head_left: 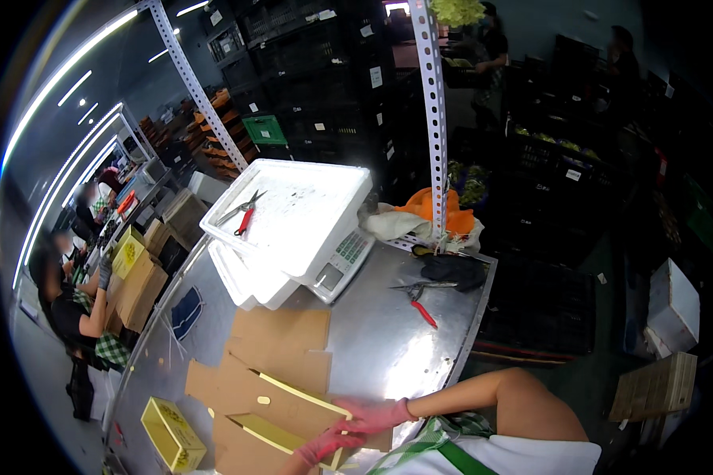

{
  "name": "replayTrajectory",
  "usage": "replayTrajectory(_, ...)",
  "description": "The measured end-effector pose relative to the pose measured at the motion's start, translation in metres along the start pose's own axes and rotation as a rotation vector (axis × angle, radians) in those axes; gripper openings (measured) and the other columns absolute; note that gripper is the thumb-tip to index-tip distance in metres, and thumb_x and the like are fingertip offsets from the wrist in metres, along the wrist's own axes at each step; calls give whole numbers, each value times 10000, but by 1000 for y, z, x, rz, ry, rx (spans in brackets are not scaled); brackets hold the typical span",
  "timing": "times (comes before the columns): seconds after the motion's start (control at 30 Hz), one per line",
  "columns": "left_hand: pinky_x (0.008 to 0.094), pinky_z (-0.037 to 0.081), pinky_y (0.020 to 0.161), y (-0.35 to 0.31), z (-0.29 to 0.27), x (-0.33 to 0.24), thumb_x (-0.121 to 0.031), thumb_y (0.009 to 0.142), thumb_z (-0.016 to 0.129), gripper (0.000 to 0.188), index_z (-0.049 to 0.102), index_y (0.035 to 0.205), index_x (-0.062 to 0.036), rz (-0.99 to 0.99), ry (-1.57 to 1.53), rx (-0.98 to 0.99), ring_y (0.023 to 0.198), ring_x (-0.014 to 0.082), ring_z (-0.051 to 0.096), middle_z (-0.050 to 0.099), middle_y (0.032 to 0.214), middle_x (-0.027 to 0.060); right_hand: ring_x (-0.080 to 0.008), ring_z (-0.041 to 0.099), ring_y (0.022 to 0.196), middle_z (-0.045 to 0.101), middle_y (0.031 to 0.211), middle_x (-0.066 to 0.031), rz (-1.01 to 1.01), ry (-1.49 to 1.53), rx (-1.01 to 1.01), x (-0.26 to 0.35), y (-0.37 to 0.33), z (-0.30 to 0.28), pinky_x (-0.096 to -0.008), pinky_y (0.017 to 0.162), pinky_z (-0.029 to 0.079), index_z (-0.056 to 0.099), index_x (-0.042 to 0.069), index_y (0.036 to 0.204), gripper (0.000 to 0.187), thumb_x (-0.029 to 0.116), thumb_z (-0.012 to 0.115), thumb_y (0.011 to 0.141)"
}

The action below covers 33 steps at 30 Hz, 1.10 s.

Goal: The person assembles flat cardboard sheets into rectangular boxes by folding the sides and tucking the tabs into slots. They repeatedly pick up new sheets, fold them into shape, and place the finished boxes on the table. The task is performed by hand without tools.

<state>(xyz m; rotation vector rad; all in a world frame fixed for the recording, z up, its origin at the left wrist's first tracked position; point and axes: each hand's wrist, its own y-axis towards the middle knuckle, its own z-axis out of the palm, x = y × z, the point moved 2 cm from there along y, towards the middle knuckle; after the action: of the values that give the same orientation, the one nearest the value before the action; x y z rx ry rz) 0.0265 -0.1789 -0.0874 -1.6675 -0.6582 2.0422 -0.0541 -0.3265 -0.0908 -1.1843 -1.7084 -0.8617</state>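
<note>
Pink gloves are covering both of our hands, and we are keeping the two close together at the near right end of a half-formed carton (285,412), brown inside with yellow edges. Our right hand (375,416) is reaching in from the right and touching the carton's far right corner, while our left hand (322,448) is resting just nearer, its fingers pointing right along the same end. The hands are overlapping there, so we cannot tell whether either set of fingers is closing on the board or only pressing it. Most of the carton is stretching away to the left of our grip, its two long yellow-edged walls standing up on either side of the brown floor.

Flat brown cardboard (281,332) is lying under and beyond it on the metal table (372,332). Farther left, an open yellow box (184,431) is sitting near the table's edge. On the far side, a white foam tray (317,198) is resting tilted over a digital scale (345,261), with red-handled pruning shears (245,222) lying in it; a second red-handled pair (424,313) is lying on the metal to the right. At far left, a co-worker (71,317) is standing beside more cardboard (139,297).
</note>
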Motion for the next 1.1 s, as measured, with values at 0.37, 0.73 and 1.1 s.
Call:
replayTrajectory(0.37,303,350,955,-19,22,-60,-209,714,718,555,524,1224,-109,89,499,46,1167,175,423,468,1241,77,-352,245,1277,212,1375,-225,28,213,157,-7,0,-3,-374,1041,235,121,10,1382,648,394,387,933)
replayTrajectory(0.73,251,485,802,-22,28,-57,-52,815,601,515,359,1268,-15,-214,13,122,922,147,606,624,966,102,-335,266,1261,252,1355,-215,-212,-286,-33,-46,3,36,-369,1031,262,279,23,1331,551,332,456,912)
replayTrajectory(1.1,290,394,875,-21,29,-42,-151,661,734,545,544,1162,-54,120,52,15,1040,181,477,546,1117,72,-186,343,1203,263,1374,-82,367,688,-76,38,3,-5,-313,990,323,145,119,1414,626,194,507,908)
